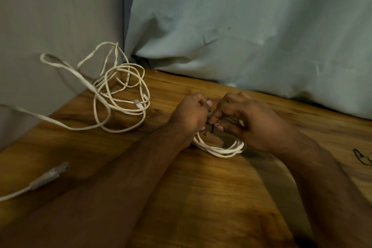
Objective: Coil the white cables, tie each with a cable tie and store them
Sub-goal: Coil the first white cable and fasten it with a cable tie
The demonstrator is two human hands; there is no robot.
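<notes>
Head view: both hands pinching thin black tie around looped white cable.

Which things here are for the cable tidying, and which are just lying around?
For the job: coiled white cable, black cable tie, left hand, right hand, loose white cables.
Lying about: black scribble, wooden table, grey cloth.
</notes>
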